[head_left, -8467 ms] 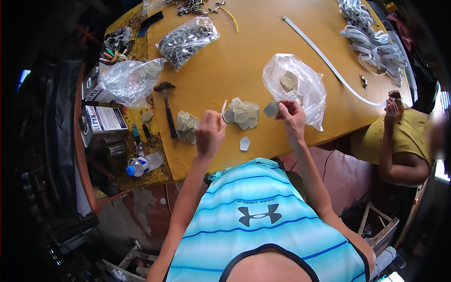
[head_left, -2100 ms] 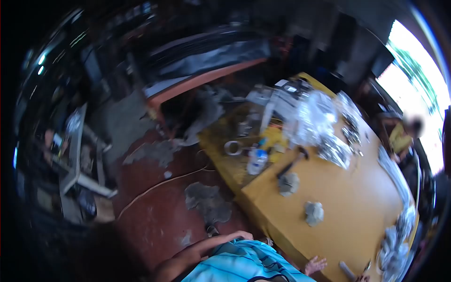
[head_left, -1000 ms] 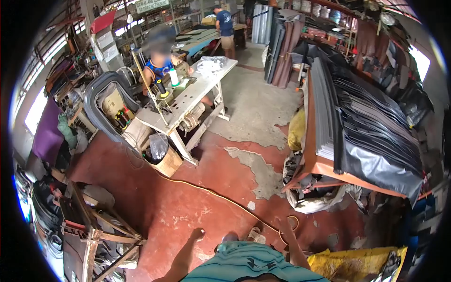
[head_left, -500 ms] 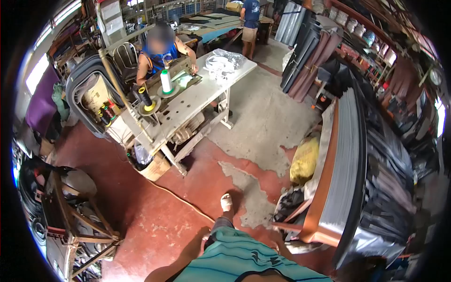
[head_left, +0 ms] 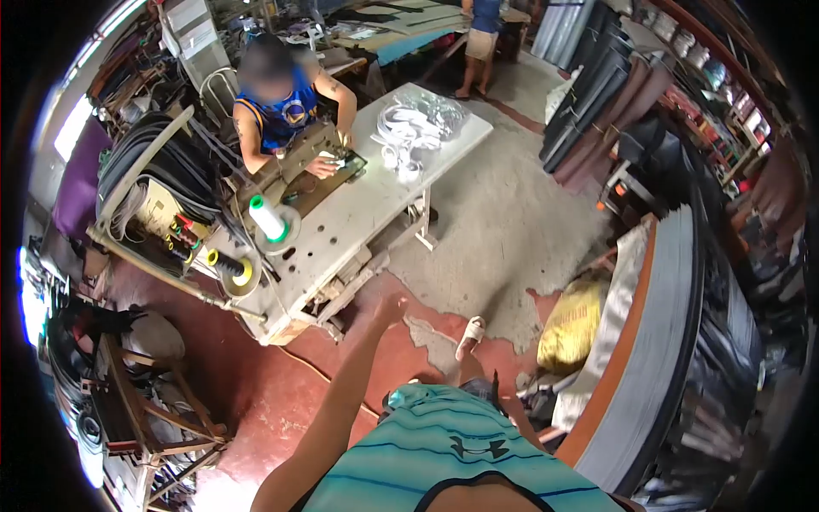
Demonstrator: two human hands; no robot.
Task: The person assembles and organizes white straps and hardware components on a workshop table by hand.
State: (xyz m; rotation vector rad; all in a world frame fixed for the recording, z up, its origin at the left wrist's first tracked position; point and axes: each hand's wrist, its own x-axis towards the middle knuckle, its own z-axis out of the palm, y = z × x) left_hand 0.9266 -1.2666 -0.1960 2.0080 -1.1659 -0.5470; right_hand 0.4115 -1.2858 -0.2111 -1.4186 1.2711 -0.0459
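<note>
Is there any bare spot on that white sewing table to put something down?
Yes: the tabletop's middle, between the white thread cone and the strap pile, lies bare. Crowded: the near end with thread cones, the far corner with straps.

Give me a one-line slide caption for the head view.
Left hand outstretched toward a white sewing table where a seated co-worker works, thread cones alongside.

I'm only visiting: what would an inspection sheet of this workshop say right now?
Surface: white sewing table, worn top with holes.
Job's things: left hand stretched toward the table, touching nothing.
Clutter: two thread cones, white straps, yellow sack.
Hands: left grip unclear; right hand not in view.
Cables: cord on red floor.
Surroundings: seated person sewing; stacked sheets at right.
</note>
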